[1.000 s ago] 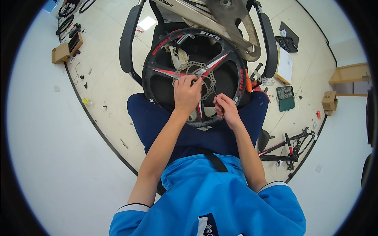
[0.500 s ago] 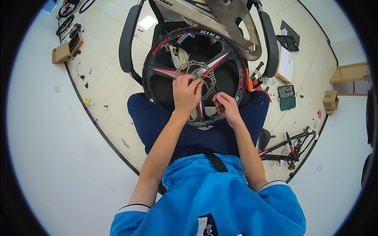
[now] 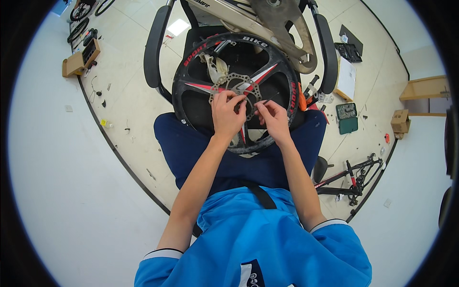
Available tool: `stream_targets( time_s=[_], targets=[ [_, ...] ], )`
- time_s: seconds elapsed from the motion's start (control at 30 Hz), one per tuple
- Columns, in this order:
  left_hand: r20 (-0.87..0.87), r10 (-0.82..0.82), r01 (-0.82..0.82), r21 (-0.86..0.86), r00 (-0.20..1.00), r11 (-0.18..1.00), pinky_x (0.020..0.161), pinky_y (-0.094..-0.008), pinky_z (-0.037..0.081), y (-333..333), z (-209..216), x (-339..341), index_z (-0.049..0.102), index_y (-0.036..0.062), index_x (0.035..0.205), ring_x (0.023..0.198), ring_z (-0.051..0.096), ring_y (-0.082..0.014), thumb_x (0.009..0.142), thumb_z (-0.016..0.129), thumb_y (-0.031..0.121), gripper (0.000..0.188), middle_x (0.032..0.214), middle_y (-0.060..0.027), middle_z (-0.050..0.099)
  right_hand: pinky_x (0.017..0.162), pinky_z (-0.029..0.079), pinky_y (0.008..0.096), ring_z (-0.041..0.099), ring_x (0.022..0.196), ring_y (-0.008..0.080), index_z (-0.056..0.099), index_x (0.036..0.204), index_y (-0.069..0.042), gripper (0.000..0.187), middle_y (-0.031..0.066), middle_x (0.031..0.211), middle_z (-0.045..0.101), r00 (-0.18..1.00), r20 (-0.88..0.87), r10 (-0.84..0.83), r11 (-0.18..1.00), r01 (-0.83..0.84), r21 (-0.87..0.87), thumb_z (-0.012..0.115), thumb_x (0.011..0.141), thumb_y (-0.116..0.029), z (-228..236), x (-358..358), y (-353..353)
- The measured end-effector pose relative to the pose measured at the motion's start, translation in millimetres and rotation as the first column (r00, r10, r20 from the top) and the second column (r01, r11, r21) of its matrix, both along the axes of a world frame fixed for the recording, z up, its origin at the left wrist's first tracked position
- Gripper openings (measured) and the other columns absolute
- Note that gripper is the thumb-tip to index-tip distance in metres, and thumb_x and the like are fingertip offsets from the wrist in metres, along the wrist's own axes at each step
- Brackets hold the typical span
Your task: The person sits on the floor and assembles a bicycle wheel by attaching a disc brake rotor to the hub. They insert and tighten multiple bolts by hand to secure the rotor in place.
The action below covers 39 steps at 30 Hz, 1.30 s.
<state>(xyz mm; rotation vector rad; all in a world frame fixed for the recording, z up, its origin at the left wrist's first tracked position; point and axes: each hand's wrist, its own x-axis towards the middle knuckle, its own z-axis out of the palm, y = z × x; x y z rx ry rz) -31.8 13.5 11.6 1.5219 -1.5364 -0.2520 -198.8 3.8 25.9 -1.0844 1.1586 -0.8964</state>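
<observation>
A black bicycle wheel with red and white spokes lies on a black chair seat in front of me, its near rim over my thighs. At its hub sits a perforated metal brake disc. My left hand is over the disc's near left part, thumb and fingers closed in a pinch beside the hub; whatever is between the fingertips is too small to make out. Just to the right, my right hand pinches a thin dark tool, possibly a hex key, at the disc's right edge. Its fingers partly hide the tool.
A beige bicycle frame lies across the chair beyond the wheel, between two black armrests. Right on the floor are a green case, a black toolbox and a dark bicycle frame. An open cardboard box stands left.
My right hand has moved slightly up and turned, and the thin tool in it now points up and right rather than toward the disc. My left hand has barely shifted.
</observation>
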Motion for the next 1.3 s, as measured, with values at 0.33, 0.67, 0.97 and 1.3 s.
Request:
stream_targets(
  time_s=[0.33,0.67,0.97,1.3],
  targets=[
    [0.036,-0.013,0.013,-0.024,0.999,1.000,0.084,-0.0377,0.046,1,2,4,0.079,0.0076,0.097,0.090,0.057,-0.0255,0.080,0.078,0.007,0.017,0.095,-0.0046,0.062,0.066,0.052,0.0246,0.067,0.074,0.0082,0.073,0.106,0.001,0.017,0.0059,0.087,0.075,0.985,-0.130,-0.110,0.974,0.081,-0.212,0.067,0.099,-0.012,-3,19,-14],
    [0.016,-0.014,0.014,0.032,1.000,0.999,0.082,-0.0379,0.047,2,0,1,0.079,0.0082,0.097,0.091,0.057,-0.0264,0.080,0.079,0.009,0.017,0.098,-0.0055,0.061,0.068,0.053,0.0255,0.068,0.073,0.0111,0.073,0.109,0.001,0.016,0.0097,0.089,0.076,0.936,-0.343,-0.083,0.903,-0.075,-0.423,0.068,0.098,-0.010,8,17,-15],
    [0.089,0.034,-0.031,-0.031,0.995,0.999,0.082,-0.0392,0.046,5,1,0,0.078,0.0088,0.098,0.089,0.058,-0.0256,0.080,0.080,0.011,0.018,0.098,-0.0045,0.061,0.066,0.054,0.0270,0.070,0.073,0.0165,0.072,0.107,0.001,0.014,0.0126,0.094,0.074,0.905,-0.418,-0.079,0.833,-0.170,-0.526,0.070,0.094,-0.003,11,18,-6],
    [0.261,0.013,0.009,-0.084,0.965,0.996,0.081,-0.0403,0.045,6,1,6,0.077,0.0104,0.096,0.094,0.059,-0.0254,0.075,0.079,0.010,0.021,0.098,-0.0034,0.062,0.067,0.056,0.0341,0.070,0.076,0.0265,0.072,0.106,-0.002,0.015,0.0127,0.093,0.073,0.913,-0.390,-0.115,0.783,-0.158,-0.601,0.070,0.091,-0.002,6,24,1]
  ],
)
